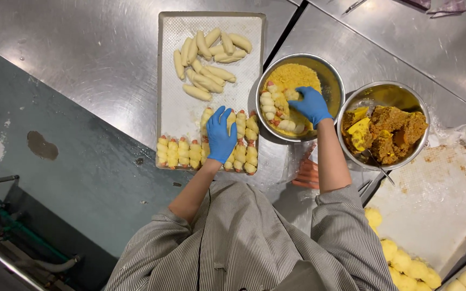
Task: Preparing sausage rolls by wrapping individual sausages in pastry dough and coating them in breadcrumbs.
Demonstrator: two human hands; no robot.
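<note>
Two blue-gloved hands are at work over a brushed steel surface (82, 48). Left hand (220, 134) sits low on the perforated metal tray (171, 27), palm down, fingers spread loose across the wrapped rolls (246, 143) at the near edge. It rests on them, and I can't tell whether it grips one. Those rolls are pale dough spiralled round sausages, pinkish tips poking out, lined up side by side in a tidy row (179, 152) along the tray's front. Further up the same tray lies a loose heap of plain dough sticks (207, 59), smooth, finger-shaped, unwrapped.

Right hand (310, 105) is down in the round steel bowl (333, 81) just right of the tray, fingers curled onto a roll in yellow crumbs (292, 78), fine and grainy. More wrapped rolls (271, 105) curve along the bowl's left wall, half dusted.

Beside that, touching rim to rim, a second steel bowl (400, 91) holds chunky brown filling (392, 132) with yellow lumps, rough and moist, a spoon handle (378, 167) sticking out toward the person. Bare pink sausages (307, 173) lie on the surface beside the right forearm. Far right, a crumb-smeared tray (438, 199), and round yellow dough balls (405, 264) along its near edge. Striped grey sleeves fill the bottom.
</note>
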